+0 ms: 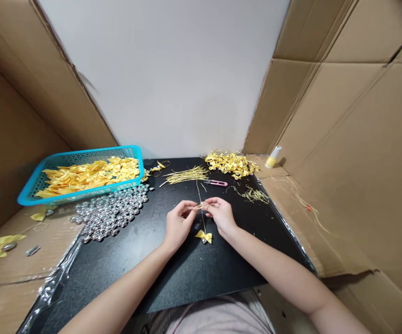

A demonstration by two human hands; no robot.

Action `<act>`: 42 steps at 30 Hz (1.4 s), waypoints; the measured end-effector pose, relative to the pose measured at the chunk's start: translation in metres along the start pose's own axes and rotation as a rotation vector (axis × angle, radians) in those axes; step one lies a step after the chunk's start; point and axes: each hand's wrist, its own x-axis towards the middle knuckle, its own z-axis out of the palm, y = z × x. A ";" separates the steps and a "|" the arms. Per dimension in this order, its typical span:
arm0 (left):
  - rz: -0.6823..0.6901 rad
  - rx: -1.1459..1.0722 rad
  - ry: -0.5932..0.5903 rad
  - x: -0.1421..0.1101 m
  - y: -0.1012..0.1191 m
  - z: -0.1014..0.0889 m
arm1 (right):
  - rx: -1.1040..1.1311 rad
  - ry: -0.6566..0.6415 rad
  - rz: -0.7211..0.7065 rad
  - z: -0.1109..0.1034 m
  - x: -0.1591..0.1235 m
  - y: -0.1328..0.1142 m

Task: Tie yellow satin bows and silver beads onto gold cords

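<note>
My left hand (181,222) and my right hand (221,215) meet over the middle of the black table, fingertips pinched together on a thin gold cord (204,222). The cord runs up past the fingers and down toward me. At its lower end lies a yellow ribbon bow (204,236) with a small silver bead on it. Exactly how the cord is looped between the fingertips is too small to make out. Beyond the hands are a bundle of cut gold cords (187,175) and pink-handled thread snips (218,183).
A blue basket (79,192) of yellow bows stands at left, with a spread of silver beads (113,213) before it. Finished bows with cords (230,163) are heaped at back right, near cord scraps (256,195) and a thread spool (273,157). Cardboard walls flank the black table (127,273).
</note>
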 end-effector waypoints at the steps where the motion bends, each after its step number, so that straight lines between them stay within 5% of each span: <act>1: 0.010 0.016 0.001 0.000 0.000 0.000 | -0.005 0.001 -0.006 0.000 0.000 0.000; 16: 0.108 0.161 0.007 -0.001 0.006 -0.002 | -0.155 -0.004 -0.140 -0.003 0.005 0.013; 30: 0.098 0.209 0.000 0.001 0.003 -0.004 | -0.513 -0.188 -0.365 -0.007 0.006 0.009; 36: 0.098 0.303 -0.271 0.009 0.006 -0.018 | -0.589 -0.214 -0.285 -0.019 0.019 -0.002; 42: 0.200 0.374 -0.638 0.011 0.013 -0.027 | -0.589 -0.566 0.006 -0.028 0.021 -0.018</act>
